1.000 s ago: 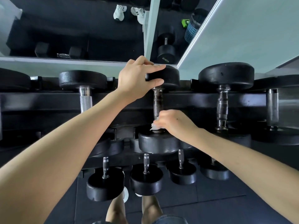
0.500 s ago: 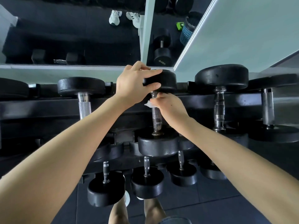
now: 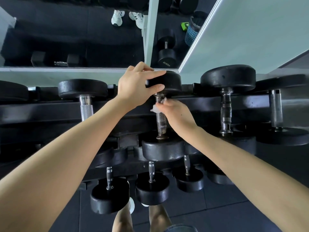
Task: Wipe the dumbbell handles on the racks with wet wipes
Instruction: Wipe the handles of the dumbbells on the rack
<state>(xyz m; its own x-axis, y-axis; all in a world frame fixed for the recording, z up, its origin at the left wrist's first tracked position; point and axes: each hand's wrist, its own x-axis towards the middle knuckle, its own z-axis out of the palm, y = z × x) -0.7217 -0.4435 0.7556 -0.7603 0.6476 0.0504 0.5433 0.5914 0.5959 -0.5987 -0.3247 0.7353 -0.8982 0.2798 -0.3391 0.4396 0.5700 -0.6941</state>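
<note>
A black dumbbell lies on the upper rack tier in the middle, its metal handle (image 3: 161,122) running toward me. My left hand (image 3: 137,82) grips the dumbbell's far head (image 3: 170,81), fingers over the top and thumb under its near rim. My right hand (image 3: 173,111) holds a white wet wipe (image 3: 154,109) wrapped against the upper part of the handle, close under the far head. The lower, knurled part of the handle is bare down to the near head (image 3: 163,149).
More dumbbells lie on the same tier, at left (image 3: 83,88) and right (image 3: 227,77). Three smaller dumbbells (image 3: 151,187) sit on the lower tier above my legs. A mirror behind the rack (image 3: 50,111) reflects the gym floor.
My right hand with the wipe slid from the near end of the handle up to the far end, then came slightly back down. My left hand stayed on the far head.
</note>
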